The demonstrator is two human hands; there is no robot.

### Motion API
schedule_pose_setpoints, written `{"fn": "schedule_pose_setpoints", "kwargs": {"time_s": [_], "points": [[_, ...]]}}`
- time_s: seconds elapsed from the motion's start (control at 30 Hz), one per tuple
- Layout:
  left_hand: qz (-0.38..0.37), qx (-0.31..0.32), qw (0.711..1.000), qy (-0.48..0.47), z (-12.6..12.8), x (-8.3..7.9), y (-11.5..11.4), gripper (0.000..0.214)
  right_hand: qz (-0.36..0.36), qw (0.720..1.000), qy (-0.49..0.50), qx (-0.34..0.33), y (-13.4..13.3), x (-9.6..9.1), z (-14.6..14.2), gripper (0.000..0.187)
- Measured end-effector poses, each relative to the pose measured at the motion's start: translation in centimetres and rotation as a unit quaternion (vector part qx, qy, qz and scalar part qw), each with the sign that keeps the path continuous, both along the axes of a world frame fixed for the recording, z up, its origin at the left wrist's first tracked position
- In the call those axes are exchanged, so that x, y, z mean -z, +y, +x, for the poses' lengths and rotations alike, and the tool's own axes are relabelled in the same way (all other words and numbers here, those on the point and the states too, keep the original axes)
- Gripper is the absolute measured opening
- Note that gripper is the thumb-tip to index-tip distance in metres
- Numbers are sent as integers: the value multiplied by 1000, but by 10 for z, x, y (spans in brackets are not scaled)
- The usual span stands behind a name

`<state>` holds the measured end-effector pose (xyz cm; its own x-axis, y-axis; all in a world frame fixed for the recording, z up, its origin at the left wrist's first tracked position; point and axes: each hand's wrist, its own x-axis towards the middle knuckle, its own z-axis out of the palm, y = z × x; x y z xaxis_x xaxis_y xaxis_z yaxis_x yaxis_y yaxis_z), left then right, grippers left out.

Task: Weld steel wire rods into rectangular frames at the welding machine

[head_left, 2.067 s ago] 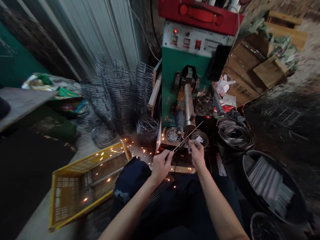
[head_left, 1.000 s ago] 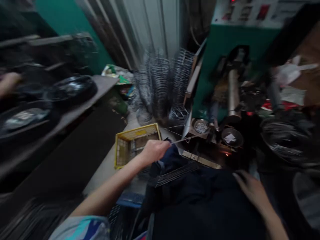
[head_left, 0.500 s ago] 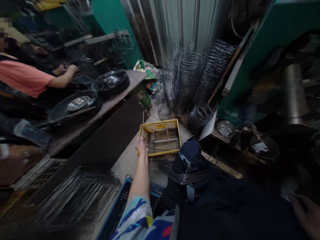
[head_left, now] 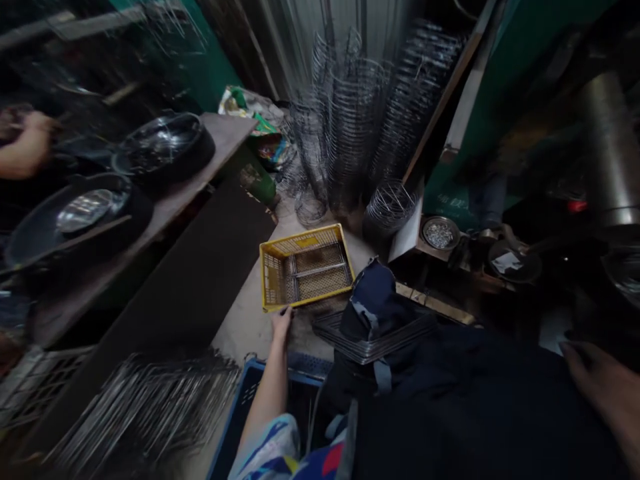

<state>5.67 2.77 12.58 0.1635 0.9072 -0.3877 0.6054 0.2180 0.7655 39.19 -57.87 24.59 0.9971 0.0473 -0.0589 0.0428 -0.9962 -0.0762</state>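
My left hand (head_left: pixel 283 323) is at the near rim of a yellow plastic crate (head_left: pixel 303 305), its fingers closed on the edge. Inside the crate lie thin metal rods (head_left: pixel 321 270), some along the left side and some across the middle. At the right edge my right hand (head_left: pixel 603 390) is partly in view beside dark cloth, fingers stretched out, holding nothing I can make out. A stack of bent wire frames (head_left: pixel 373 350) rests around the dark-clothed knee (head_left: pixel 375 297).
A blue crate (head_left: pixel 235 407) stands below my left arm, with a pile of wire frames (head_left: pixel 150 400) left of it. Tall stacks of wire rings (head_left: pixel 355 127) stand at the back. Black basins (head_left: pixel 167 143) sit on the left bench, near a co-worker's hand (head_left: pixel 35 137).
My left hand has drawn back from over the crate to its near rim. The upright thin rod it held is no longer in it. The view has turned right and down.
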Motion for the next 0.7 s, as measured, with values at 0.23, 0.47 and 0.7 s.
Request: {"fn": "schedule_pose_setpoints", "kwargs": {"time_s": [0.23,0.47,0.7], "points": [[2,401,910,-101,28,-97,-95,25,-123,986,111,6,49,-28,-3,47],[194,575,794,-39,51,-134,-158,19,-93,991,97,-5,43,-35,-16,46],[205,582,787,2,63,-132,-163,22,-55,996,59,-24,26,-37,-28,39]]}}
